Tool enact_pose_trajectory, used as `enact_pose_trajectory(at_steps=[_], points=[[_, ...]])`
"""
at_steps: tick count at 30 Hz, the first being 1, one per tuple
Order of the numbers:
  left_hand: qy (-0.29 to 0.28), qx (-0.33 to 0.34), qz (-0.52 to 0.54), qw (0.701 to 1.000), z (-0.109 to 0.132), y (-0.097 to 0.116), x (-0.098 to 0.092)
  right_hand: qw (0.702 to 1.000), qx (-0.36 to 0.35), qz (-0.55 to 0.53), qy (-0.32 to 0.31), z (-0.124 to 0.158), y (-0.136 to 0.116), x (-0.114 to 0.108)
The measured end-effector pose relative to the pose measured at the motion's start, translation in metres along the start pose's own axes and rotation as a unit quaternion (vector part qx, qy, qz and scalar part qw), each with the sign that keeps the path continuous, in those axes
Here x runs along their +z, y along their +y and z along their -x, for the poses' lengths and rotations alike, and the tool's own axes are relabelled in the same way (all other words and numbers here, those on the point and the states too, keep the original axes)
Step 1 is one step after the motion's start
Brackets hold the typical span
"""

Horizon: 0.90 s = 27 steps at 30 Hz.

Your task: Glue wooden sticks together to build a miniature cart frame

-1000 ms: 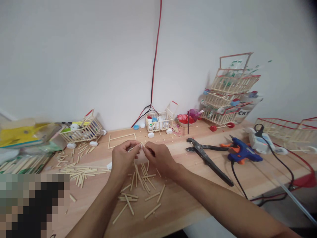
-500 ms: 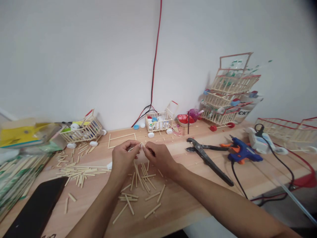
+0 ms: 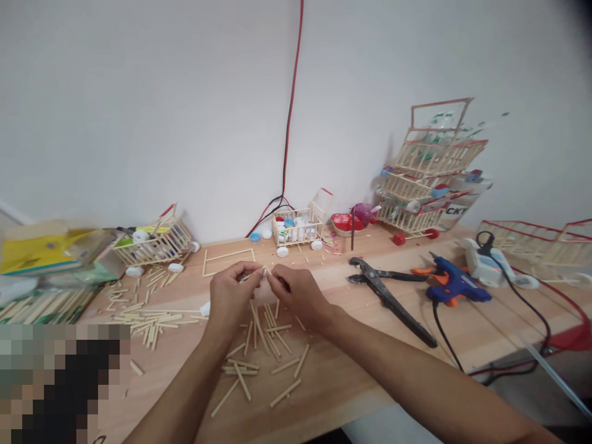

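My left hand (image 3: 235, 297) and my right hand (image 3: 298, 291) meet over the middle of the table, thumbs and fingertips pinched close together. Between the fingertips shows a small pale piece (image 3: 265, 271); most of it is hidden, and its kind cannot be made out. Short wooden sticks (image 3: 259, 330) lie scattered below the hands. Just behind my left hand, a flat frame of thin sticks (image 3: 226, 251) rests on the table.
Slip-joint pliers (image 3: 391, 299) and a blue glue gun (image 3: 456, 283) with its cord lie at right. Small stick carts (image 3: 298, 227) stand along the wall, several stacked at right (image 3: 430, 185). A stick pile (image 3: 152, 324) is at left. A pixelated patch hides the lower left corner.
Both hands keep nearly the same place and pinch. The lower left corner, where a dark phone-like slab showed, is now pixelated.
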<state>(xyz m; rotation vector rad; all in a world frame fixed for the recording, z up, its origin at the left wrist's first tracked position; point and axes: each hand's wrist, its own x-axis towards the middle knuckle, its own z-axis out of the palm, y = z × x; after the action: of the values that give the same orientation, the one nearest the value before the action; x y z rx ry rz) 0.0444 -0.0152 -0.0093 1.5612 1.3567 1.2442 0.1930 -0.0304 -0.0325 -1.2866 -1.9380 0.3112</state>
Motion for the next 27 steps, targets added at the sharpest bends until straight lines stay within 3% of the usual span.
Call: enact_pose_trajectory(at_steps=[27], points=[[-0.002,-0.004,-0.006,1.000,0.0003,-0.0015,-0.0008,1.000,0.002,-0.003,-0.002,0.0003,-0.0001,0.0007]])
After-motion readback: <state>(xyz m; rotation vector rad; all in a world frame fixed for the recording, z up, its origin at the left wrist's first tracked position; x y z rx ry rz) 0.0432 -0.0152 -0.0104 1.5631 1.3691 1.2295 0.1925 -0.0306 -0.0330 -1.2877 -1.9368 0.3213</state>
